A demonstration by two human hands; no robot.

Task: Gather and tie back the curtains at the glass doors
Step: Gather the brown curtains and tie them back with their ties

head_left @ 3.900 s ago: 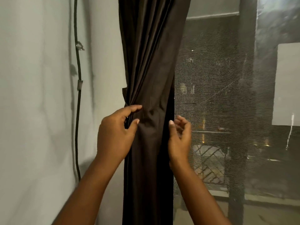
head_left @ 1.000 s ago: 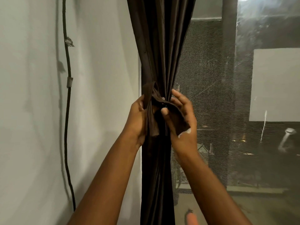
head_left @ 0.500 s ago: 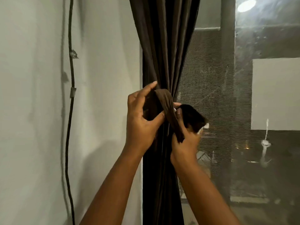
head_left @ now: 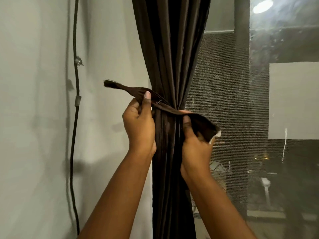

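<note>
Cinching curtain (head_left: 170,54) — left hand (head_left: 139,125) and right hand (head_left: 195,145) each pinch a tie-back (head_left: 165,107) end, pulled apart to tighten.

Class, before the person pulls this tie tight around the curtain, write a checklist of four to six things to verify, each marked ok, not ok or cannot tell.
1. Curtain gathered into one narrow bundle: ok.
2. Tie wrapped across the front of the bundle: ok.
3. Left hand grips one end of the tie: ok.
4. Right hand grips the other end: ok.
5. Ends knotted together: not ok, they point apart.
6. Tie passes fully behind the bundle: cannot tell, hidden.
</note>
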